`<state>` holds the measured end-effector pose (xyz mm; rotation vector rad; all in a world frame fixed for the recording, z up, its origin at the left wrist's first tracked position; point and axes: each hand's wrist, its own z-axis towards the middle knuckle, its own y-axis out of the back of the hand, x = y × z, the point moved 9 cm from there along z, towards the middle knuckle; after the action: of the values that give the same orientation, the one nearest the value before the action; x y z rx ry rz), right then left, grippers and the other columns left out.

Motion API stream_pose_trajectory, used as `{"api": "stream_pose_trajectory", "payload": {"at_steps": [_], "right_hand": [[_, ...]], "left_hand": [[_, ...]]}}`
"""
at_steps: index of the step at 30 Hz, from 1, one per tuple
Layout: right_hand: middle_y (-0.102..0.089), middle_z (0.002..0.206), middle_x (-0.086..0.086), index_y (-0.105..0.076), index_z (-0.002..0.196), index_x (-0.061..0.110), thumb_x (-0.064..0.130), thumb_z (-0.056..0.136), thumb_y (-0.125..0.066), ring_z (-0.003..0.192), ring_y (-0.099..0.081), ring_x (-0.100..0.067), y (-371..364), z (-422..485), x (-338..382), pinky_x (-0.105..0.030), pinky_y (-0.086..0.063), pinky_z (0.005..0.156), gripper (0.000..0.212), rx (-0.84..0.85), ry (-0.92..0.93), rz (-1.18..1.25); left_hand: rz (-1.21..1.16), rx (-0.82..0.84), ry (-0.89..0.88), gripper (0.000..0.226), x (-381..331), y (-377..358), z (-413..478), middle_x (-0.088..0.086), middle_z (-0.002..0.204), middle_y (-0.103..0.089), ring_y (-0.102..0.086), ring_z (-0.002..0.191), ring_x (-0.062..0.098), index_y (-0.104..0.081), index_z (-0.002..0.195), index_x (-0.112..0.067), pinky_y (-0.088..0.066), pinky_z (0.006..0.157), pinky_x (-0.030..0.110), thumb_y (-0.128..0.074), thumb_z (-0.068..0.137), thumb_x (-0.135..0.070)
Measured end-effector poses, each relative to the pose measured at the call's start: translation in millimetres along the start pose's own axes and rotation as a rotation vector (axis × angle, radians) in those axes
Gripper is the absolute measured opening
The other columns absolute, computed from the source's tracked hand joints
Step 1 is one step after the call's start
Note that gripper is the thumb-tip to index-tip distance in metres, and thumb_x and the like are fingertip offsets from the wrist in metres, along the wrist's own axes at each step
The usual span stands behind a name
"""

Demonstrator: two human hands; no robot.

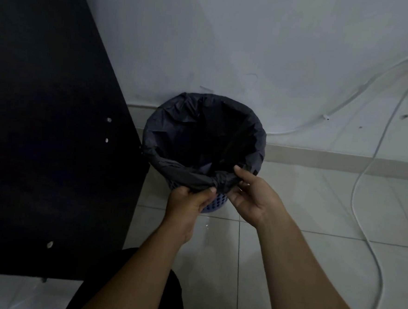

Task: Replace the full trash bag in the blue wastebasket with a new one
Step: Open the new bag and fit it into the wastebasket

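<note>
Now the blue wastebasket stands on the tiled floor by the wall, its black trash bag folded over the rim, and my left hand and right hand pinch the bunched near edge.

Wastebasket: blue plastic, its visible lower wall patterned with rows of small round holes. Trash bag: matt black to charcoal, creased, with greyer highlights along the folded rim and a near-black interior. Furniture panel: plain black, marked by a few small silvery dots. Wall: pale bluish-grey, unpatterned, with a few dark specks at the right. Floor: off-white glossy tiles, divided by thin grey grout lines in a square grid. Skirting strip: beige. Cable: white.
</note>
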<state>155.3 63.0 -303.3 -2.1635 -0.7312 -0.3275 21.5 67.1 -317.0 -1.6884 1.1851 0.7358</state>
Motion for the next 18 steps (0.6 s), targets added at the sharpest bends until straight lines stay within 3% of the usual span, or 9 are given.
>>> {"api": "stream_pose_trajectory", "payload": {"at_steps": [3,6,8,10,13,15,17,18], "right_hand": [[-0.066,0.114,-0.021,-0.06,0.117,-0.005,0.002,0.092,-0.061,0.096,-0.07,-0.032,2,1,5,-0.043,-0.061,0.079,0.026,-0.023,0.007,-0.081],[-0.068,0.105,-0.018,-0.062,0.11,-0.001,0.003,0.091,-0.061,0.091,-0.068,-0.03,3,2,8,-0.045,-0.056,0.091,0.02,-0.057,0.005,-0.169],[-0.069,0.095,-0.014,-0.063,0.103,0.004,0.008,0.09,-0.063,0.085,-0.066,-0.026,5,3,7,-0.041,-0.053,0.094,0.014,-0.089,-0.002,-0.253],[-0.067,0.086,-0.009,-0.064,0.095,0.007,0.012,0.087,-0.067,0.076,-0.06,-0.022,9,3,3,-0.033,-0.052,0.079,0.01,-0.126,-0.022,-0.299],[-0.063,0.08,-0.004,-0.063,0.092,0.009,0.014,0.084,-0.071,0.072,-0.055,-0.018,13,2,-3,-0.028,-0.046,0.063,0.013,-0.162,-0.035,-0.285],[-0.066,0.085,-0.003,-0.064,0.097,0.011,0.015,0.081,-0.074,0.078,-0.058,-0.017,12,1,-3,-0.03,-0.048,0.069,0.019,-0.157,0.004,-0.307],[-0.068,0.093,-0.003,-0.064,0.104,0.009,0.014,0.078,-0.077,0.085,-0.061,-0.016,14,1,3,-0.032,-0.053,0.082,0.03,-0.189,0.08,-0.344],[-0.069,0.094,-0.003,-0.064,0.104,0.007,0.012,0.077,-0.077,0.084,-0.063,-0.015,16,1,8,-0.031,-0.055,0.08,0.031,-0.217,0.133,-0.359]], "left_hand": [[0.101,-0.051,-0.028,0.02,-3,2,1,0.006,0.096,-0.077,-0.072,0.085,0.017,-0.073,0.092,-0.013,-0.058,0.079,0.028,-0.07,0.084,0.005],[0.164,-0.157,-0.028,0.011,-3,5,-3,0.01,0.076,-0.073,-0.069,0.069,0.02,-0.071,0.079,-0.007,-0.059,0.064,0.026,-0.07,0.084,0.003],[0.055,-0.185,0.036,0.007,4,0,-8,0.008,0.069,-0.071,-0.069,0.061,0.015,-0.069,0.083,-0.001,-0.056,0.056,0.02,-0.065,0.088,0.002],[-0.189,-0.177,0.144,0.011,13,-11,-13,0.01,0.079,-0.07,-0.069,0.069,0.014,-0.066,0.094,0.001,-0.056,0.061,0.022,-0.056,0.094,-0.002],[-0.475,-0.204,0.2,0.022,12,-18,-15,0.012,0.1,-0.065,-0.065,0.092,0.021,-0.06,0.109,-0.003,-0.054,0.084,0.032,-0.053,0.097,-0.019],[-0.473,-0.199,0.177,0.031,7,-16,-12,0.013,0.111,-0.064,-0.064,0.1,0.022,-0.056,0.122,-0.008,-0.052,0.091,0.035,-0.056,0.098,-0.027],[-0.41,-0.184,0.147,0.032,7,-14,-8,0.014,0.115,-0.066,-0.066,0.1,0.022,-0.055,0.125,-0.008,-0.054,0.085,0.034,-0.054,0.099,-0.027],[-0.377,-0.188,0.127,0.031,7,-11,-7,0.014,0.116,-0.067,-0.067,0.1,0.021,-0.056,0.124,-0.007,-0.055,0.082,0.033,-0.053,0.1,-0.027]]}}
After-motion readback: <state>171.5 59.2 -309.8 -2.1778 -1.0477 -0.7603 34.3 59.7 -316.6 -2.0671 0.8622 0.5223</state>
